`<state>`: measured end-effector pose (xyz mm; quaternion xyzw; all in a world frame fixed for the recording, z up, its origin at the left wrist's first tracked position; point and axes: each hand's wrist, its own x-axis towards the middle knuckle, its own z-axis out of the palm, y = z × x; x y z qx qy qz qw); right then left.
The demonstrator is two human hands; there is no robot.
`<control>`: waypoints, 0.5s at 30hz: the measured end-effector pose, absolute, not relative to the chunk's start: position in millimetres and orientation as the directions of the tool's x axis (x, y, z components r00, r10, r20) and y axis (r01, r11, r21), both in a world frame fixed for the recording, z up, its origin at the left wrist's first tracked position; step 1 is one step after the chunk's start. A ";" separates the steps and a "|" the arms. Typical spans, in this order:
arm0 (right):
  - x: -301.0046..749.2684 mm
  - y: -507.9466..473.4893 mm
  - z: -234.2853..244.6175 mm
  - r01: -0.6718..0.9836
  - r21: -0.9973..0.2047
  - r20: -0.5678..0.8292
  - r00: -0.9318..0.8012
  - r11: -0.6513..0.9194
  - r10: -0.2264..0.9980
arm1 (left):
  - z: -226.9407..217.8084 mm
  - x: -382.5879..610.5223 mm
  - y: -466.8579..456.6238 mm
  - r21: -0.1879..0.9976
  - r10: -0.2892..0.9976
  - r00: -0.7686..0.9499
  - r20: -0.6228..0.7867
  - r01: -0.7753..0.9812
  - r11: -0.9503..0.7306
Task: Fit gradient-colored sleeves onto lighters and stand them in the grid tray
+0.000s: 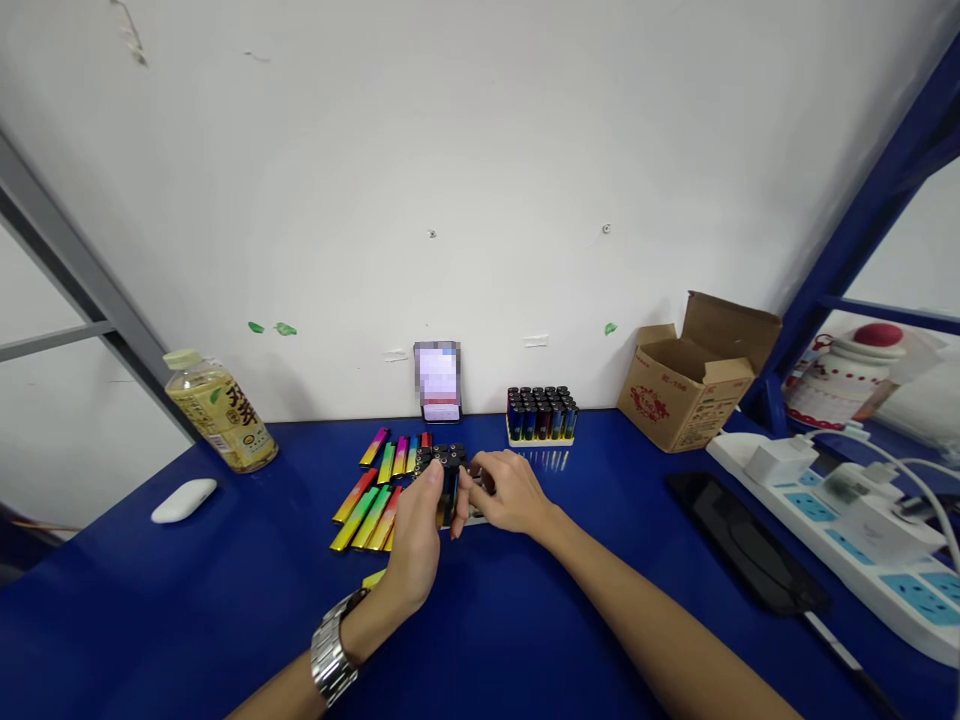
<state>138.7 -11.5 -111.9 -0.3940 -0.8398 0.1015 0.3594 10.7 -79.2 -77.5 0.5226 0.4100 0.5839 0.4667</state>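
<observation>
My left hand (415, 535), with a metal watch (332, 650) at the wrist, is closed around dark-topped lighters (450, 456) standing upright in a group. My right hand (512, 490) is at the right side of this group with its fingers bent inward; what is between them is hidden. Part of a pale tray (477, 518) shows beneath its fingers. Left of my hands lie several shiny rainbow-coloured lighters (372, 518) on the blue table. Further back, a pale tray (517, 441) holds rows of upright dark blue and red lighters (543, 415).
A phone (438, 382) leans on the wall. An open cardboard box (679, 400) stands back right, near a power strip (847, 540) with chargers and a black phone (746, 540). At left are a drink bottle (221, 412) and a white mouse-like object (184, 500).
</observation>
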 end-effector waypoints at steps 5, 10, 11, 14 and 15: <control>140.1 -9.5 -109.1 0.568 -0.531 0.456 -0.434 0.629 0.777 | -72.4 10.5 -80.4 0.934 0.936 0.019 0.350 0.061 -0.351; 138.8 -10.0 -108.4 0.589 -0.502 0.453 -0.444 0.633 0.773 | -72.6 13.5 -81.1 0.962 0.962 0.018 0.271 0.027 -0.271; 138.4 -10.0 -109.0 0.601 -0.492 0.457 -0.437 0.629 0.775 | -73.4 13.5 -80.9 0.970 0.970 0.001 0.242 0.002 -0.242; 137.2 -9.3 -110.9 0.615 -0.478 0.457 -0.436 0.627 0.775 | -75.9 11.0 -79.8 0.979 0.978 -0.042 0.205 -0.003 -0.206; 136.9 -9.1 -111.5 0.612 -0.478 0.458 -0.439 0.630 0.773 | -76.6 9.7 -79.5 0.978 0.977 -0.051 0.209 0.017 -0.208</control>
